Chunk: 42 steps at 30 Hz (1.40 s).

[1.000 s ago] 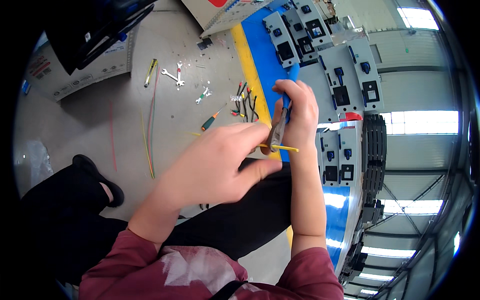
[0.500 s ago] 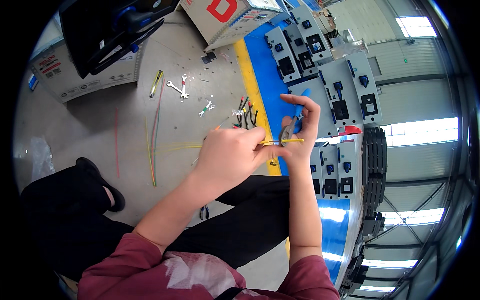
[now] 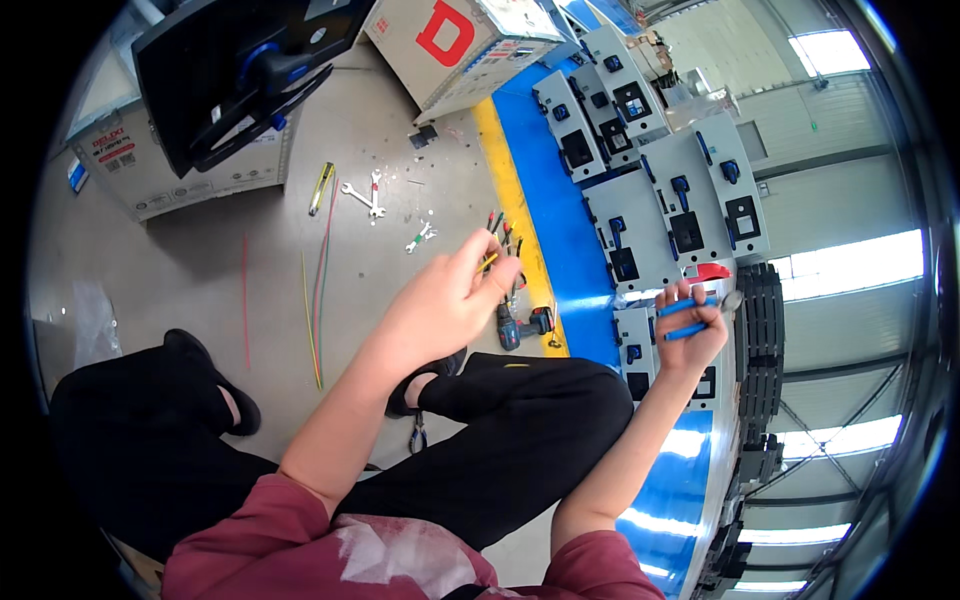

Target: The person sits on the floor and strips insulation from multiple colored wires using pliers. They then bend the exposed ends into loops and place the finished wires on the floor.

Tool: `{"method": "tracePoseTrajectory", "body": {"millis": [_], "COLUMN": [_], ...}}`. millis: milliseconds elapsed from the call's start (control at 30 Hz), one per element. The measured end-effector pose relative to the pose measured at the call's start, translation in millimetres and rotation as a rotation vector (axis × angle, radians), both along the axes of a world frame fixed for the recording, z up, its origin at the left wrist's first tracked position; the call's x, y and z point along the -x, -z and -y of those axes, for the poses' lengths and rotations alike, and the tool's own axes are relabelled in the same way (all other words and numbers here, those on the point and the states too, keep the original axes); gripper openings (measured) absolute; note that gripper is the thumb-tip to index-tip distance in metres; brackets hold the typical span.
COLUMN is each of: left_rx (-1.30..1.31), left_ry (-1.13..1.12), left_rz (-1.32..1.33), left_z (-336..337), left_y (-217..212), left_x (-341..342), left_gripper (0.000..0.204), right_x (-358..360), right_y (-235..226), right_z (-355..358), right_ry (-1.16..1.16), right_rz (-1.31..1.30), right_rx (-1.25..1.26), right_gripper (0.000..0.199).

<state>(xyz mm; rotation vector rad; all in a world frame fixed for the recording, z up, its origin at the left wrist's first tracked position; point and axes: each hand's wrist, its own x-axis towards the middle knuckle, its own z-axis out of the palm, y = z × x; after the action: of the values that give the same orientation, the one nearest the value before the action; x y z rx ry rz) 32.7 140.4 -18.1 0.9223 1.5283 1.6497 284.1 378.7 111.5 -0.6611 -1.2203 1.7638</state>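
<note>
My left hand [image 3: 440, 300] is closed in a pinch on a yellow wire [image 3: 487, 262], whose short end shows between thumb and fingers. Most of the wire is hidden by the hand. Off to the right, my right hand [image 3: 698, 338] is wrapped around blue-handled pliers [image 3: 686, 331]. Their metal head points up and to the right, away from the wire. A small yellow piece [image 3: 516, 366] shows against my dark trousers near the knee; I cannot tell whether it rests there.
On the grey floor lie red, green and yellow wires [image 3: 318, 310], a yellow cutter knife [image 3: 321, 189], wrenches [image 3: 365, 195], a power drill [image 3: 522, 326] and another pair of pliers [image 3: 418, 434]. Grey cabinet panels [image 3: 630, 230] stand at the right. Boxes [image 3: 460, 50] are at the far side.
My right hand has moved right and down with the pliers, away from the yellow wire. My left hand still pinches the wire; the stretch sticking out toward the right is gone.
</note>
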Motion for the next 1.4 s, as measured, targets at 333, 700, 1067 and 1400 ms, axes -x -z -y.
{"method": "tracePoseTrajectory", "body": {"millis": [333,700,1067,1400], "left_rx": [-0.125,-0.058,-0.222,-0.408], "left_ry": [-0.133,-0.290,-0.302,-0.306], "left_rz": [0.244,0.345,0.386,0.536], "left_z": [-8,-3,-7,5], "left_y": [42,45,4,3], "left_x": [21,47,34,43], "left_gripper": [0.021,0.031,0.033,0.021], "right_x": [-218,-206,-203,-205], "right_y": [412,540,522,503], "right_z": [25,120,119,110], "right_ry": [0.732,0.531,0.430,0.405], "right_rz": [0.628,1.062,1.224,1.339], "right_rx": [0.822,0.925,0.799,0.721], "right_gripper": [0.010,0.011,0.012,0.014]}}
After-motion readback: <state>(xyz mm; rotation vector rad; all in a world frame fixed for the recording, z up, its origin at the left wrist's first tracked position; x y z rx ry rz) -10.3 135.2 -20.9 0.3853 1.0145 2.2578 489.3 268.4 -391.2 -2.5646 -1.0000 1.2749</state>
